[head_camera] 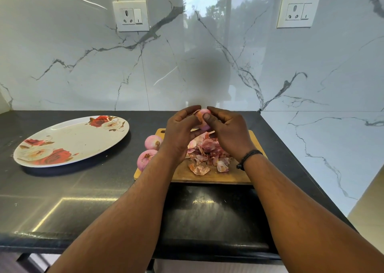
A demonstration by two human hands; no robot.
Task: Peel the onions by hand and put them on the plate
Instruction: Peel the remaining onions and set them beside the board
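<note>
While both hands are raised above the cutting board [214, 177], they hold one onion [204, 121] between them, just over the far end of the board. The left hand [179, 134] curls its fingers and thumb round the onion's left side, and the right hand [227, 131] has its thumb pressed on the front of the onion with the fingers curled over the top; each grip is closed on the onion, with only a pink patch of it showing between them. A dark band [248, 157] sits on the right wrist.

Below the hands, a heap of pink and brown onion skins [205, 156] lies on the wooden board. Two more onions rest at the board's left edge: one [153, 142] nearer the wall, the other [145, 159] closer to the person and partly hidden by the left forearm. Both look pale pink; whether they are fully peeled I cannot tell.

Well to the left, apart from the board, the oval plate [68, 135] with red and white roses lies on the black worktop [83, 189], with no onion on it. Behind stands a marble-patterned wall [197, 54] with two sockets, one on the left [131, 16] and one on the right [298, 11]
</note>
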